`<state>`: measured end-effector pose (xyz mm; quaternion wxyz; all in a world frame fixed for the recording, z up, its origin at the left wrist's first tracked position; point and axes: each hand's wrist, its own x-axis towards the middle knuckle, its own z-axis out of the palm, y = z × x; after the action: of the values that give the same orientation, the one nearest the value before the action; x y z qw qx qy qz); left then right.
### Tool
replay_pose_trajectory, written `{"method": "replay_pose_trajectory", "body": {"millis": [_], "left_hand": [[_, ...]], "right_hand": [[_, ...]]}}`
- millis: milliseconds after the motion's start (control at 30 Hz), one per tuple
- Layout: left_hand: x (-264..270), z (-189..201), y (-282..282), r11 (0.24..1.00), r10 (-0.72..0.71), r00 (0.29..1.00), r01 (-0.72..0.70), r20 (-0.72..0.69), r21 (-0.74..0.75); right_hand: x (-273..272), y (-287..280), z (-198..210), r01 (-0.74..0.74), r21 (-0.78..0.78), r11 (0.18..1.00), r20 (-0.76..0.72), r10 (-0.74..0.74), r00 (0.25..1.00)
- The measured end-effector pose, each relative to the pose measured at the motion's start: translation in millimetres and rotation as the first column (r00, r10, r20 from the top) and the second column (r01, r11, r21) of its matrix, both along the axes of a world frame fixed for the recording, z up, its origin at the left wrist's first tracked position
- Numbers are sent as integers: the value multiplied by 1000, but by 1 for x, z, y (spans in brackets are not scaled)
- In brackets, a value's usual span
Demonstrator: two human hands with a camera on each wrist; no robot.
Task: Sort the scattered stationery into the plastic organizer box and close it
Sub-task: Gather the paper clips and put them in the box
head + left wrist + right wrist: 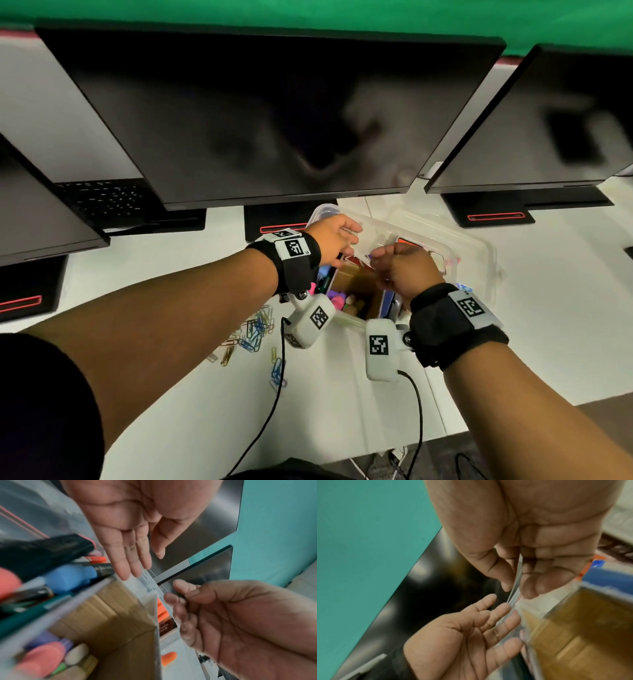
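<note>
The clear plastic organizer box [349,321] stands under the middle monitor with its lid [479,263] lying open to the right. Inside it are a brown cardboard box [109,619], markers and highlighters [68,577], erasers [41,658] and a staples box [167,626]. My right hand [516,591] pinches a thin clear plastic strip [519,573], seemingly a divider, between thumb and fingers over the box. My left hand [130,555] is flat with straight fingers, its fingertips [513,616] touching the same strip. Loose coloured paper clips [255,330] lie on the table left of the box.
Three dark monitors [274,113] on black stands [493,214] line the back of the white table [342,394], close behind the box. A keyboard [106,198] sits at the back left. Wrist-camera cables [418,411] trail toward the table's front edge.
</note>
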<state>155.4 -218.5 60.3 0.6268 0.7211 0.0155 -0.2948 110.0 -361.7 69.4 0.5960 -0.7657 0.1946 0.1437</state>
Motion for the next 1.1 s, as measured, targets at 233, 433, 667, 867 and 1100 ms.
{"method": "replay_pose_trajectory", "body": {"millis": [233,433,667,867,1100], "left_hand": [[-23,-10,76,951,115,972,-168,206,260],[-55,-52,173,775,-68,981,-64,184,629],[-101,-105,241,467,-201,977,159,-71,870],[-126,-132,247,508,-95,994,-5,62,861],[-144,-148,220,357,-473,880,230,-38,905]], "right_hand": [[-20,78,-6,-411,-234,881,95,442,892],[-53,121,-44,-756,-480,445,-97,830,549],[-73,111,-103,-860,-475,187,-566,683,461],[-80,140,-117,-778,-505,375,-432,670,604],[-72,146,-128,-456,-699,551,-21,622,783]]}}
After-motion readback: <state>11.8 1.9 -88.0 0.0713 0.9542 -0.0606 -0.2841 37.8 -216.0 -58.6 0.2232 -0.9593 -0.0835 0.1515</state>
